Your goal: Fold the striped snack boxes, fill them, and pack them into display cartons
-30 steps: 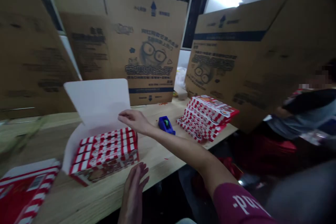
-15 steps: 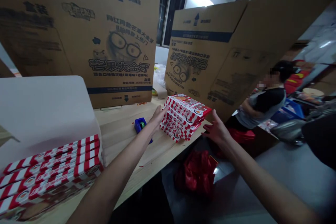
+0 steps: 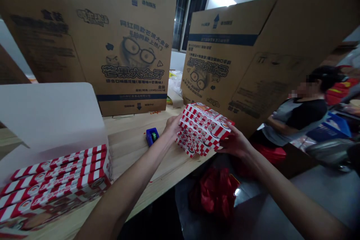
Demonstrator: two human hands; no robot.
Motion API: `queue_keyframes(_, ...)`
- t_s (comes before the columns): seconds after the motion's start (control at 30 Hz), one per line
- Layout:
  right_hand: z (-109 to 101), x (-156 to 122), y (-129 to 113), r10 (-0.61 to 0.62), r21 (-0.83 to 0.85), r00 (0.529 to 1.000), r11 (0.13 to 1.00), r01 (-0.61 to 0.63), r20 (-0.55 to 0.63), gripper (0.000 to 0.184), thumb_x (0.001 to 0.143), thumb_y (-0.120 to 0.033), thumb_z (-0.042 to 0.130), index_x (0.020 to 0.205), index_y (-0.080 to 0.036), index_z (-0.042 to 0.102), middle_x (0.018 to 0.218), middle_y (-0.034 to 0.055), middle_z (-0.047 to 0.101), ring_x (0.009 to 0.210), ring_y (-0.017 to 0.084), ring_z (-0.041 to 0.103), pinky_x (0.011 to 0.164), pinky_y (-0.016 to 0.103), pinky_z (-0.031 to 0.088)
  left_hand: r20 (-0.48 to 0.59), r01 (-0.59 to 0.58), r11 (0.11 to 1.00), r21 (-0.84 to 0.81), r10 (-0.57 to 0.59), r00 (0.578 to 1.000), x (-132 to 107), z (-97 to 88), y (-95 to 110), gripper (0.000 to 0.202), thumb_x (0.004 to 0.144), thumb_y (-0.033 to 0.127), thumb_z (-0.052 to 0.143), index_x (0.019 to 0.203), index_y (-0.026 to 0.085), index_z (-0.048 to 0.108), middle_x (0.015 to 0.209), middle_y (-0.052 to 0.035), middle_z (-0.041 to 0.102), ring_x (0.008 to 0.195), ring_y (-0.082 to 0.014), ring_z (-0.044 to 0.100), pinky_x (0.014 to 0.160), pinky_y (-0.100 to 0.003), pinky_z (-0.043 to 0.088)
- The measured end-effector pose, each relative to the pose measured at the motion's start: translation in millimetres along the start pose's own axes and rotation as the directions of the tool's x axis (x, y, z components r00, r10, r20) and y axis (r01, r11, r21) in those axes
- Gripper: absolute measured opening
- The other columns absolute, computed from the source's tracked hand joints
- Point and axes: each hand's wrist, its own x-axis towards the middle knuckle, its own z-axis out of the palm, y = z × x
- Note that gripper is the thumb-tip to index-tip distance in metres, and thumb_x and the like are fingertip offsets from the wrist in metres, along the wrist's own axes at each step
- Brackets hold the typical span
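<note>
A stack of red-and-white checked snack boxes (image 3: 201, 127) is at the front edge of the wooden table (image 3: 135, 191), between my two hands. My left hand (image 3: 173, 124) presses against its left side, the fingertips partly hidden behind it. Against the right side lies my right hand (image 3: 236, 143), its fingers closed round the lower edge. The layers sit slightly uneven. At the left, an open white carton (image 3: 53, 114) with its lid raised holds several upright boxes (image 3: 62, 180) of the same red-and-white pattern.
A blue tape dispenser (image 3: 152, 137) stands behind my left forearm. Two tall brown cardboard boxes (image 3: 118, 52) (image 3: 225, 63) rise at the back. Red plastic bags (image 3: 216, 191) lie on the floor below the table edge. Another person (image 3: 300, 116) is at the right.
My right hand has closed in from apart to touch the stack's right side. My left hand has moved further behind its left side. The view has shifted slightly.
</note>
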Motion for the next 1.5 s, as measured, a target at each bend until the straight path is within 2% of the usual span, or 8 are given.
queue_keyframes(0.2, -7.6, -11.7, 7.5, -0.09, 0.069, 0.996, 0.993, 0.091, -0.019, 0.025, 0.08, -0.041, 0.059, 0.095, -0.022, 0.063, 0.08, 0.0051, 0.071, 0.076, 0.025, 0.068, 0.079, 0.047, 0.055, -0.017, 0.144, 0.99, 0.008, -0.143, 0.99, -31.7, -7.4, 4.7, 0.052, 0.072, 0.063, 0.064, 0.094, 0.015, 0.063, 0.066, -0.0052, 0.064, 0.058, -0.0205, 0.061, 0.062, -0.037, 0.053)
queue_keyframes(0.33, -16.9, -39.2, 26.7, -0.238, 0.007, 0.971, 0.971, 0.238, -0.017, 0.027, 0.072, -0.035, 0.065, 0.096, -0.022, 0.065, 0.085, 0.0067, 0.074, 0.083, 0.03, 0.071, 0.082, 0.047, 0.056, 0.131, 0.295, 0.951, 0.089, -0.305, 0.943, -59.4, -16.4, -4.1, 0.066, 0.072, 0.077, 0.05, 0.1, 0.019, 0.063, 0.08, -0.0082, 0.068, 0.074, -0.0275, 0.064, 0.069, -0.046, 0.052)
queue_keyframes(0.5, -22.5, -79.2, 69.3, -0.322, -0.176, 0.942, 0.936, 0.303, -0.091, 0.059, 0.058, -0.037, 0.077, 0.113, -0.022, 0.061, 0.093, 0.0097, 0.074, 0.079, 0.035, 0.071, 0.073, 0.048, 0.058, 0.223, 0.391, 0.917, 0.075, -0.398, 0.89, -106.6, -47.3, -31.6, 0.072, 0.062, 0.08, 0.059, 0.097, 0.018, 0.065, 0.09, -0.0085, 0.071, 0.092, -0.0282, 0.063, 0.082, -0.04, 0.048)
queue_keyframes(0.67, 3.2, -92.1, 117.4, -0.181, -0.279, 0.979, 0.939, 0.2, 0.092, 0.091, 0.058, -0.038, 0.079, 0.139, -0.027, 0.04, 0.113, 0.0156, 0.069, 0.084, 0.039, 0.07, 0.068, 0.052, 0.058, 0.174, 0.417, 0.907, -0.062, -0.402, 0.899, -170.2, -99.0, -49.3, 0.059, 0.057, 0.05, 0.084, 0.1, 0.014, 0.068, 0.099, -0.0125, 0.073, 0.094, -0.028, 0.067, 0.086, -0.038, 0.05)
queue_keyframes(0.83, 40.0, -60.8, 141.0, -0.125, -0.338, 0.907, 0.9, 0.274, 0.402, 0.102, 0.058, -0.036, 0.082, 0.144, -0.029, 0.029, 0.128, 0.0147, 0.061, 0.107, 0.038, 0.063, 0.085, 0.054, 0.054, 0.069, 0.175, 0.981, 0.081, -0.18, 0.981, -212.0, -147.4, -30.6, 0.058, 0.066, 0.04, 0.081, 0.116, 0.017, 0.061, 0.111, -0.0139, 0.07, 0.1, -0.0311, 0.067, 0.091, -0.045, 0.05)
queue_keyframes(1.0, 70.1, -4.5, 154.9, -0.253, -0.451, 0.713, 0.627, 0.636, 0.654, 0.096, 0.051, -0.034, 0.088, 0.136, -0.025, 0.044, 0.137, 0.01, 0.054, 0.136, 0.03, 0.04, 0.115, 0.05, 0.027, 0.014, -0.177, 0.851, 0.495, 0.196, 0.981, -219.3, -189.4, -35.3, 0.09, 0.048, 0.037, 0.09, 0.128, 0.02, 0.052, 0.12, -0.0127, 0.064, 0.12, -0.0351, 0.054, 0.106, -0.051, 0.038)
queue_keyframes(1.2, 79.8, 29.0, 175.7, -0.065, -0.489, 0.627, 0.568, 0.663, 0.776, 0.076, 0.054, -0.04, 0.087, 0.121, -0.02, 0.059, 0.131, 0.0107, 0.059, 0.128, 0.031, 0.049, 0.11, 0.05, 0.036, 0.01, -0.248, 0.785, 0.568, 0.295, 0.956, -222.0, -210.1, -71.9, 0.112, 0.052, 0.044, 0.087, 0.145, 0.022, 0.029, 0.132, -0.0169, 0.054, 0.129, -0.0371, 0.045, 0.11, -0.056, 0.03)
queue_keyframes(1.5, 79.3, 41.3, 175.5, -0.162, -0.525, 0.588, 0.307, 0.793, 0.793, 0.083, 0.055, -0.046, 0.086, 0.128, -0.023, 0.055, 0.133, 0.0104, 0.057, 0.132, 0.033, 0.043, 0.114, 0.053, 0.027, -0.031, -0.271, 0.701, 0.659, 0.386, 0.922, -210.7, -217.0, -70.8, 0.105, 0.057, 0.046, 0.082, 0.144, 0.022, 0.027, 0.136, -0.0158, 0.049, 0.129, -0.0358, 0.044, 0.112, -0.053, 0.028)
